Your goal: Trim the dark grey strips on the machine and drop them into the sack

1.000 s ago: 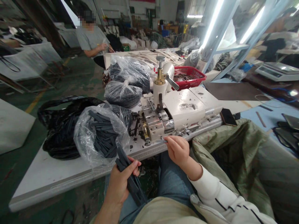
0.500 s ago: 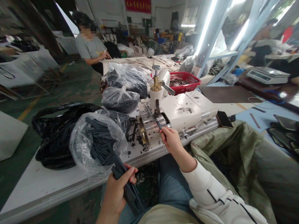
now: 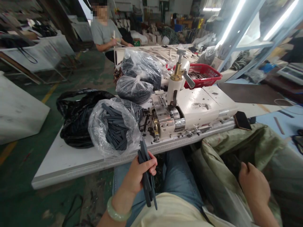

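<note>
My left hand (image 3: 139,173) grips a bundle of dark grey rubbery strips (image 3: 146,179) upright above my lap, just short of the table edge. My right hand (image 3: 253,186) is down at the mouth of a green woven sack (image 3: 236,148), its fingers hidden in the sack's dark opening. A white cutting machine (image 3: 189,110) with a brass-topped clamp stands on the table, out of reach of neither hand's contact. Beside it, a clear plastic bag (image 3: 113,127) holds more dark strips.
A black bag (image 3: 78,126) and two tied bags of strips stand on the white table (image 3: 68,167). A phone (image 3: 242,120) lies at the table's edge, and a red basket (image 3: 203,75) sits behind the machine. A seated co-worker (image 3: 104,31) handles something at the far table.
My right hand has left the front of the machine and moved right and down into the sack's mouth. My left hand has lifted the strips higher and turned them upright.
</note>
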A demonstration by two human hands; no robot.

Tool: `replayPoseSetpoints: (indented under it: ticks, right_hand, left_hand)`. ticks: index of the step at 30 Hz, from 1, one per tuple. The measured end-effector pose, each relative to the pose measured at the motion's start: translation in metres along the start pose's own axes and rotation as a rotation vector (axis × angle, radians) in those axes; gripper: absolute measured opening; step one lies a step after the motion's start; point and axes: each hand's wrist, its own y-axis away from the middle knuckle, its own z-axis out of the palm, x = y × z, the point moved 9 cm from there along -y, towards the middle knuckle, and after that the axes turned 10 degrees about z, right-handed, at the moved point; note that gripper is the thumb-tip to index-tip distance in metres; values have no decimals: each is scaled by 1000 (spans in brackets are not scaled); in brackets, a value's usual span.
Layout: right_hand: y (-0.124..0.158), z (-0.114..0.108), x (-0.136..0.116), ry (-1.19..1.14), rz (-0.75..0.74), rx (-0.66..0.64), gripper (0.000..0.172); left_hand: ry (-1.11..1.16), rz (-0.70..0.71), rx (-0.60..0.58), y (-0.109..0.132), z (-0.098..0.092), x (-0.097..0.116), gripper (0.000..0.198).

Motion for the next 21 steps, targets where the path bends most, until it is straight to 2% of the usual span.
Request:
replayPoseSetpoints:
  ticks: [2,4,6,8,9,11,12,14,18,21]
  right_hand:
    - [8,-4,-4,4,-92,-46,55]
    - [30,-6,-43,-245,-131,-237,49]
    - [74,1,-114,-640,-185,-647,40]
    - [129,-3,-194,-952,-287,-1045,40]
    - [151,-8,-224,-1061,-319,-1155,40]
    - [182,-10,-263,-1151,-316,-1246,25]
    - [192,-7,-273,-1169,-287,-1265,19]
    - [209,3,-281,-1213,-169,-1352,24]
    - [230,24,-278,-1372,233,-1634,28]
    - [222,30,-275,-1446,411,-1652,30]
  left_hand:
    - [-6,-41,-51,0,10,-8,24]
    - [-44,-80,-92,0,19,-16,25]
    - [-119,-95,-118,1,25,-23,27]
    - [-240,-65,-133,2,27,-25,28]
    - [-309,-37,-138,2,26,-24,28]
    - [-437,24,-126,4,22,-19,29]
    - [-476,44,-107,5,18,-16,30]
    - [-476,56,-49,8,7,-10,32]
    - [-338,29,-7,13,-5,-3,32]
    - [-268,-11,-4,12,-9,-2,28]
